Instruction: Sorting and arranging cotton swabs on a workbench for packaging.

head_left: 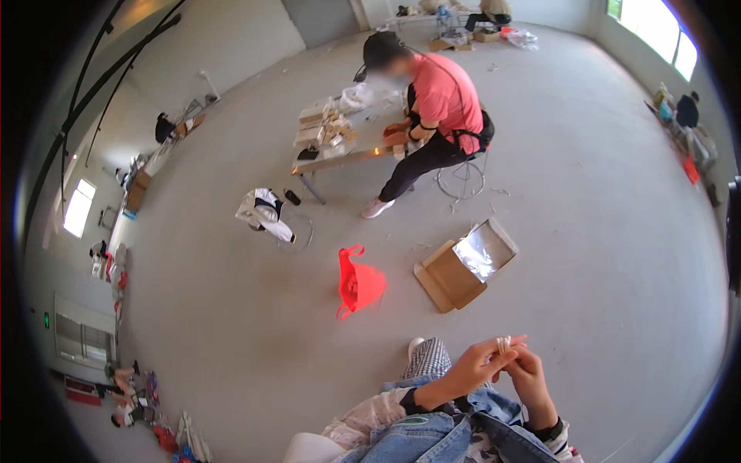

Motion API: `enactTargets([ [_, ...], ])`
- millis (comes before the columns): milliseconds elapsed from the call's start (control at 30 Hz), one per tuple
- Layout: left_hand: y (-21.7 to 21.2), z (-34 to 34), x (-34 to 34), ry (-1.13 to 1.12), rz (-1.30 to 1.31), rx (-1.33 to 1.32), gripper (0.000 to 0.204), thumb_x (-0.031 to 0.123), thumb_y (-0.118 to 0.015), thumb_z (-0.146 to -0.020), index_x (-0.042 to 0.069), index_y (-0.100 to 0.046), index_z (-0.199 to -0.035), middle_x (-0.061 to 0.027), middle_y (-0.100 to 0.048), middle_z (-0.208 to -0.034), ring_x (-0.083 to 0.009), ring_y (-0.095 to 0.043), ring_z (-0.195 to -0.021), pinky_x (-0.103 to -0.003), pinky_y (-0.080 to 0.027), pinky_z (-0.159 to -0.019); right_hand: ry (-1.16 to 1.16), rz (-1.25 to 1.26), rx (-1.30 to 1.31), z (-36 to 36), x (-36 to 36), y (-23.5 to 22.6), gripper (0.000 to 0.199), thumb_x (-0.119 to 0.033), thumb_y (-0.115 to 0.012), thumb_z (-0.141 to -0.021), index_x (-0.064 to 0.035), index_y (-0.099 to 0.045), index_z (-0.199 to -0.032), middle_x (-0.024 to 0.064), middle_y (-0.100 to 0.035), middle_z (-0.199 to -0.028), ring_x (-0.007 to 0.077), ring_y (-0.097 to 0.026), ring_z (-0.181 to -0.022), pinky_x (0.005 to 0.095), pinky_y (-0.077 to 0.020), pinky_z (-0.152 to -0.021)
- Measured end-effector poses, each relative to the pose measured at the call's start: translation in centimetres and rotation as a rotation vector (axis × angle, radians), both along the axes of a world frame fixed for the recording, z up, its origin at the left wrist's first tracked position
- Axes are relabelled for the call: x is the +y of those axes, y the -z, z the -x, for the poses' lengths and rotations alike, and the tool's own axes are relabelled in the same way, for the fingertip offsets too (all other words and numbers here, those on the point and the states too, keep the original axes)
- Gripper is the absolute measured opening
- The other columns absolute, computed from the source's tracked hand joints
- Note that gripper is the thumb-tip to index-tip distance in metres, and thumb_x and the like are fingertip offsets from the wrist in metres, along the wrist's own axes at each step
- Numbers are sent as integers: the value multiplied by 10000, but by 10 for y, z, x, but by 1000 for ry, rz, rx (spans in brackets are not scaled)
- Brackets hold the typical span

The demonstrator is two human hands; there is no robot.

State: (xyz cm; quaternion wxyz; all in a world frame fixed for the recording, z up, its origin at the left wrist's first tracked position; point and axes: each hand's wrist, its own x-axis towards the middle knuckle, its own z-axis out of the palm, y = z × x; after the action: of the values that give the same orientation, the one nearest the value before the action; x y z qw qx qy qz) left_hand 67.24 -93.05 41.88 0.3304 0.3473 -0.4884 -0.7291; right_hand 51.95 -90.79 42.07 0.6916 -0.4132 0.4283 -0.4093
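My left hand [477, 366] and my right hand [529, 378] meet in front of my lap at the lower right. Thin white loops of cord [503, 344] lie around the fingers where the two hands come together. The fingers of my left hand are curled at these loops. My right hand is closed too, its fingertips pressed against the left hand's. What the right fingers grip is too small to make out.
Ahead on the grey floor stand a red bag [360, 282] and an open cardboard box [455, 274] with a silvery lining. Farther off, a person in a pink shirt [451, 89] works at a low table [340, 160] covered with small boxes. A stool holds white clothing [264, 212].
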Motion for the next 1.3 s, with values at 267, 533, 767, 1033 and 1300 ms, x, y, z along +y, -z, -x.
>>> enactTargets([
  [267,13,-74,-52,-369,-96,-17,344,189,-457,-1000,26,-534,-1293,-51,-613,-1182,-22,-473,-697,-162,-410,-584,-334,-30,1,-74,-102,14,200,-115,-462,-987,44,-580,-1017,61,-628,-803,136,-615,-740,262,-493,-705],
  [533,8,-206,-154,-421,-109,-19,317,194,-462,-997,61,-575,-1261,-17,-626,-1159,-32,-496,-667,-164,-384,-560,-411,-29,-8,-202,-210,9,182,-103,-480,-974,48,-576,-1009,74,-636,-834,145,-618,-776,261,-490,-722],
  [767,-4,-276,-203,-568,-2,45,323,249,-489,-987,121,-584,-1268,62,-547,-752,-8,-400,-578,-159,-307,-498,-458,8,68,-282,-275,-4,179,-86,-489,-960,56,-597,-970,107,-653,-794,178,-636,-705,276,-504,-678],
  [1033,-5,-335,-214,-870,-7,96,321,237,-486,-990,100,-583,-1264,42,-546,-744,-22,-405,-565,-178,-326,-496,-841,49,63,-367,-330,-23,197,-102,-446,-981,39,-583,-1003,82,-644,-815,150,-625,-760,269,-493,-714],
  [1300,-3,-361,-279,-1112,-89,148,301,216,-532,-969,33,-619,-1191,35,-609,-911,-2,-445,-612,-152,-348,-516,-892,141,122,-407,-403,-10,199,-95,-476,-972,49,-578,-1065,63,-629,-866,134,-615,-783,260,-490,-725],
])
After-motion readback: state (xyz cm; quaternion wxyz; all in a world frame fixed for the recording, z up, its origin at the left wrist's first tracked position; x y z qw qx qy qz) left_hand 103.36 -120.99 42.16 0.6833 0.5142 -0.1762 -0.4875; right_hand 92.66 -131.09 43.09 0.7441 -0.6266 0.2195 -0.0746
